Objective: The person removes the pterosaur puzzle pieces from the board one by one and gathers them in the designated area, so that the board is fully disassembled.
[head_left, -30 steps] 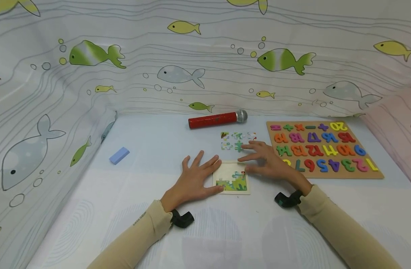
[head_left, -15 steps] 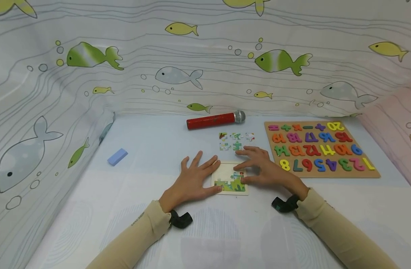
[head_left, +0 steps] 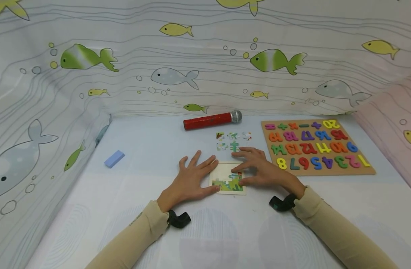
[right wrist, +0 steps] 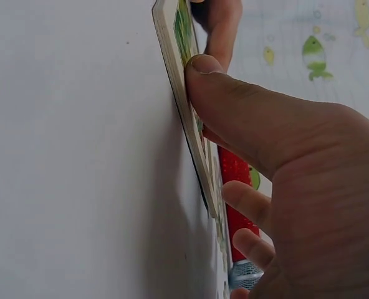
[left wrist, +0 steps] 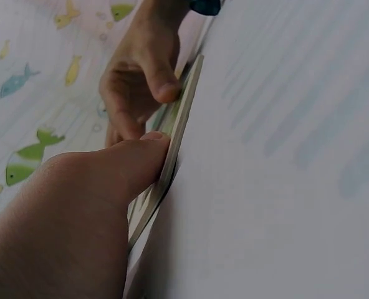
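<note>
A small wooden jigsaw tray [head_left: 224, 165] lies flat on the table, with joined green picture pieces [head_left: 228, 185] along its near side. My left hand [head_left: 190, 181] is spread at the tray's left side, thumb resting on the near left corner and index fingertip at the far left. In the left wrist view that thumb [left wrist: 144, 159] lies over the tray's edge. My right hand [head_left: 264, 170] reaches over the right side; its index fingertip touches a puzzle piece [head_left: 239, 173] inside the tray. In the right wrist view the right thumb [right wrist: 219, 81] presses on the tray near its edge.
Several loose puzzle pieces [head_left: 233, 136] lie beyond the tray. A red toy microphone [head_left: 208, 121] lies near the back wall. To the right is a number board [head_left: 316, 147] with coloured digits, and a blue block [head_left: 114, 159] sits at left.
My right index finger has moved down and left onto the piece at the tray's right side, and the thumb moved slightly inward. The left hand stays in place. The head view has shifted slightly.
</note>
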Motion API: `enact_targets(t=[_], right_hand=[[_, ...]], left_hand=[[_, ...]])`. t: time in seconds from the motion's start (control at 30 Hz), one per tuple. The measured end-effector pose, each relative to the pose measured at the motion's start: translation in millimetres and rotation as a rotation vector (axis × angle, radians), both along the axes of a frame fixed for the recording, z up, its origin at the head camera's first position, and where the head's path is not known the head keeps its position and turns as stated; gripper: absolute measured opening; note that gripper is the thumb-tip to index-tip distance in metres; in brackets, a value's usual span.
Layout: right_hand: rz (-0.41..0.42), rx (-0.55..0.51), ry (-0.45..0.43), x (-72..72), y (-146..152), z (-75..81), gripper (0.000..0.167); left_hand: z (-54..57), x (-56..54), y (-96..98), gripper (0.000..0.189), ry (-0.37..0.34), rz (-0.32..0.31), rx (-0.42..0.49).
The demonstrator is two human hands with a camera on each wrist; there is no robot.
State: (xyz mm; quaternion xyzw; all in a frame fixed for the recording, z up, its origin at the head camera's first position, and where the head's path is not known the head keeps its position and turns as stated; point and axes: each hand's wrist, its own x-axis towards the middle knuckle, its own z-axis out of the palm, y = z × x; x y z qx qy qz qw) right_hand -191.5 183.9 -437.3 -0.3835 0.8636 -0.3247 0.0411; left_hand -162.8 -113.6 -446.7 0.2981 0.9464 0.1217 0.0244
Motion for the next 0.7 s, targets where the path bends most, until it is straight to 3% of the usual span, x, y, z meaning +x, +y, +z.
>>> enact_targets(t=[0.7], right_hand=[[-0.004,-0.033,-0.060,0.9,-1.4,2.6,0.036]], left_hand=[[0.9,2.2,0.7,0.086,0.013,0.018,0.016]])
